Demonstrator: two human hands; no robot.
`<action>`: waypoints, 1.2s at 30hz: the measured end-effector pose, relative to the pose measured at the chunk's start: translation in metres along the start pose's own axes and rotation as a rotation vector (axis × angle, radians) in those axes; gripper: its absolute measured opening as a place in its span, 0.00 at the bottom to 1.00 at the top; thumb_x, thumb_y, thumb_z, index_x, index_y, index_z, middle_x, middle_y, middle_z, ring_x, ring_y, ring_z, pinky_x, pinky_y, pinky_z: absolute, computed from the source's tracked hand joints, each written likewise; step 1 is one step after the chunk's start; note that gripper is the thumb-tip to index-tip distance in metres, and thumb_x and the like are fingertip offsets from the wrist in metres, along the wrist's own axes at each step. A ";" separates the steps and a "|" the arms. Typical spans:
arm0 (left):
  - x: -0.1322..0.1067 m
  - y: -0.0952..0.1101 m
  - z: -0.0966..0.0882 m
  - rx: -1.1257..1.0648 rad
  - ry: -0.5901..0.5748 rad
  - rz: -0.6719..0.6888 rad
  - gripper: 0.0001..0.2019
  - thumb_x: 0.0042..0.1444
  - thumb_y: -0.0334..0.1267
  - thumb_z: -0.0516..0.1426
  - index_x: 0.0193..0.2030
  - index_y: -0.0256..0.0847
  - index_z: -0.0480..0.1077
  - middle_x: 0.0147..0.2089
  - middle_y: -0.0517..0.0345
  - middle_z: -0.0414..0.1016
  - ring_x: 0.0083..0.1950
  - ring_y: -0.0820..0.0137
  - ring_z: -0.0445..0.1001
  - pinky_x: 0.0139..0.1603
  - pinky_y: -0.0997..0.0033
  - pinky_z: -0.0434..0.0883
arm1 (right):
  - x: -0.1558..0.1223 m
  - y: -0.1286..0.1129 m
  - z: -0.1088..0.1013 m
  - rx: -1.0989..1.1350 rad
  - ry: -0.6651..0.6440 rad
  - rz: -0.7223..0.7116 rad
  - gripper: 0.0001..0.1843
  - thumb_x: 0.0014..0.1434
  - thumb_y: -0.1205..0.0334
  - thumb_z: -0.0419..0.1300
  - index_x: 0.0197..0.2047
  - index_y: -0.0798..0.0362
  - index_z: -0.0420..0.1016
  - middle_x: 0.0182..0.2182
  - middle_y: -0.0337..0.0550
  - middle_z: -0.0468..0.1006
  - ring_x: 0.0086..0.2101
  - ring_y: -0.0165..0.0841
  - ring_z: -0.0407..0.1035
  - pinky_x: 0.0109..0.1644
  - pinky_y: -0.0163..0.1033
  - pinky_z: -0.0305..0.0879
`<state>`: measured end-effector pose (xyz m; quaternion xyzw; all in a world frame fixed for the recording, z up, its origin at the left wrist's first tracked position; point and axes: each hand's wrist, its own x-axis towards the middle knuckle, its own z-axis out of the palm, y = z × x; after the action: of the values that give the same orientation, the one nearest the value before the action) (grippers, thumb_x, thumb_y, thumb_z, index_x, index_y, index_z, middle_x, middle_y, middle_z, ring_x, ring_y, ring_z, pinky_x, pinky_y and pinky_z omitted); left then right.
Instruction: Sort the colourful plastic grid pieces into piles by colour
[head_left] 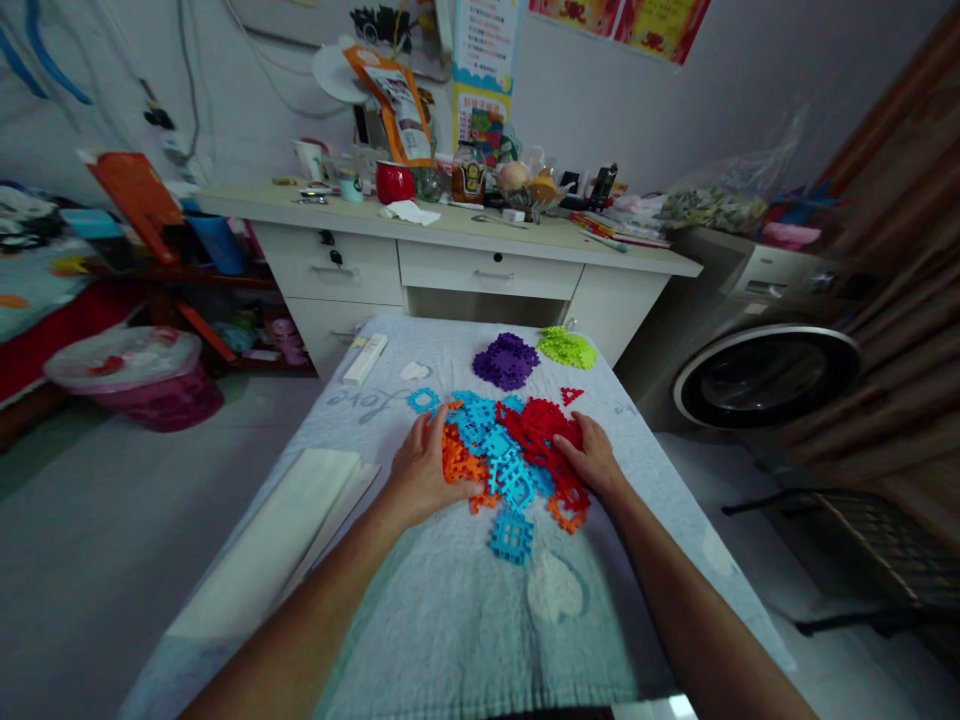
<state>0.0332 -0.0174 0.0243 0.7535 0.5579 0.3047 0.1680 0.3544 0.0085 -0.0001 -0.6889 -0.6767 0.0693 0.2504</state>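
A mixed heap of flat, notched plastic building pieces lies on the cloth-covered table. My left hand (426,468) is cupped against the heap's left side, thumb and fingers spread around the orange pieces (460,458). On the other side, my right hand (596,457) has its thumb over the red pieces (541,432) and its fingers curled along their edge, partly hidden. Blue pieces (511,470) fill the middle between my hands. One blue square piece (511,537) lies nearer me, and a blue ring-like piece (424,400) sits beyond my left hand. Apart lies a red triangle (571,395).
Purple pieces (506,361) and green pieces (568,348) form separate piles at the table's far end. A long white box (365,360) and a folded pale sheet (277,535) lie at left. Behind stand a cluttered desk (495,268) and a washing machine (750,330).
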 end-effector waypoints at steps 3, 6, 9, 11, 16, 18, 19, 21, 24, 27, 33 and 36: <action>-0.006 0.000 0.007 -0.017 0.020 0.023 0.62 0.32 0.50 0.71 0.72 0.49 0.40 0.70 0.42 0.48 0.69 0.45 0.55 0.65 0.44 0.60 | 0.000 -0.024 0.005 0.097 -0.019 -0.092 0.40 0.58 0.38 0.54 0.63 0.60 0.64 0.58 0.61 0.69 0.58 0.49 0.63 0.62 0.55 0.57; -0.008 0.000 0.012 -0.015 0.043 0.040 0.61 0.33 0.47 0.71 0.72 0.48 0.40 0.71 0.41 0.45 0.70 0.45 0.53 0.66 0.44 0.59 | 0.000 -0.043 0.010 0.170 -0.020 -0.114 0.40 0.56 0.39 0.57 0.62 0.60 0.64 0.57 0.61 0.70 0.57 0.51 0.64 0.61 0.57 0.58; -0.009 -0.002 0.014 -0.038 0.066 0.057 0.58 0.37 0.48 0.70 0.72 0.46 0.41 0.70 0.40 0.46 0.70 0.46 0.53 0.66 0.46 0.59 | 0.000 -0.053 0.014 0.252 -0.002 -0.100 0.41 0.54 0.39 0.59 0.63 0.58 0.64 0.58 0.60 0.70 0.57 0.51 0.64 0.61 0.58 0.57; -0.009 -0.003 0.015 -0.059 0.070 0.066 0.56 0.39 0.47 0.69 0.71 0.45 0.42 0.70 0.41 0.48 0.70 0.47 0.53 0.66 0.46 0.60 | 0.002 -0.058 0.015 0.324 0.007 -0.085 0.40 0.53 0.40 0.61 0.62 0.56 0.64 0.57 0.57 0.71 0.57 0.50 0.64 0.61 0.58 0.57; -0.007 -0.007 0.016 -0.098 0.095 0.065 0.54 0.39 0.39 0.68 0.71 0.48 0.45 0.68 0.45 0.52 0.70 0.49 0.55 0.67 0.46 0.60 | 0.009 -0.076 0.016 0.602 -0.003 -0.068 0.33 0.53 0.45 0.62 0.59 0.52 0.66 0.52 0.50 0.74 0.52 0.43 0.68 0.60 0.52 0.61; -0.005 -0.010 0.017 -0.117 0.108 0.068 0.54 0.38 0.39 0.68 0.70 0.48 0.45 0.67 0.45 0.54 0.69 0.50 0.56 0.67 0.47 0.61 | 0.013 -0.089 0.016 0.698 -0.008 -0.098 0.31 0.54 0.47 0.62 0.58 0.51 0.66 0.53 0.49 0.73 0.53 0.41 0.68 0.60 0.49 0.62; -0.004 -0.011 0.017 -0.128 0.115 0.068 0.53 0.38 0.39 0.68 0.70 0.47 0.46 0.67 0.44 0.54 0.69 0.50 0.56 0.67 0.47 0.61 | 0.015 -0.095 0.017 0.715 -0.008 -0.118 0.31 0.54 0.48 0.62 0.58 0.50 0.66 0.54 0.48 0.72 0.54 0.41 0.67 0.61 0.49 0.61; -0.002 -0.012 0.015 -0.144 0.129 0.062 0.51 0.39 0.39 0.68 0.70 0.45 0.47 0.67 0.44 0.55 0.69 0.51 0.57 0.67 0.49 0.62 | 0.018 -0.110 0.019 0.694 -0.011 -0.164 0.30 0.53 0.49 0.63 0.58 0.50 0.66 0.55 0.48 0.71 0.54 0.41 0.65 0.61 0.49 0.60; -0.001 -0.011 0.011 -0.151 0.145 0.038 0.46 0.42 0.36 0.65 0.68 0.44 0.50 0.66 0.44 0.57 0.67 0.53 0.60 0.66 0.52 0.63 | 0.022 -0.129 0.020 0.622 -0.038 -0.236 0.27 0.55 0.52 0.61 0.56 0.50 0.68 0.53 0.48 0.72 0.53 0.41 0.66 0.60 0.49 0.61; -0.001 -0.009 0.006 -0.165 0.173 0.025 0.42 0.44 0.37 0.64 0.66 0.44 0.54 0.64 0.46 0.61 0.65 0.55 0.63 0.65 0.53 0.65 | 0.023 -0.139 0.020 0.569 -0.067 -0.319 0.24 0.57 0.53 0.60 0.56 0.49 0.68 0.52 0.47 0.72 0.53 0.40 0.66 0.60 0.49 0.61; 0.003 -0.008 0.002 -0.202 0.248 -0.020 0.36 0.43 0.37 0.65 0.61 0.40 0.60 0.58 0.47 0.67 0.59 0.57 0.68 0.62 0.56 0.67 | 0.021 -0.116 0.009 0.440 -0.052 -0.295 0.22 0.61 0.50 0.56 0.55 0.51 0.69 0.53 0.50 0.71 0.54 0.41 0.64 0.61 0.50 0.59; 0.007 -0.001 -0.004 -0.220 0.284 -0.018 0.37 0.42 0.38 0.65 0.61 0.41 0.60 0.57 0.49 0.68 0.58 0.58 0.69 0.61 0.58 0.68 | 0.016 -0.090 -0.003 0.386 -0.079 -0.263 0.22 0.61 0.48 0.54 0.55 0.51 0.69 0.52 0.51 0.72 0.54 0.42 0.65 0.60 0.51 0.60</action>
<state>0.0311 -0.0107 0.0292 0.6748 0.5459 0.4659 0.1716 0.2765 0.0199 0.0456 -0.5311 -0.7440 0.1912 0.3577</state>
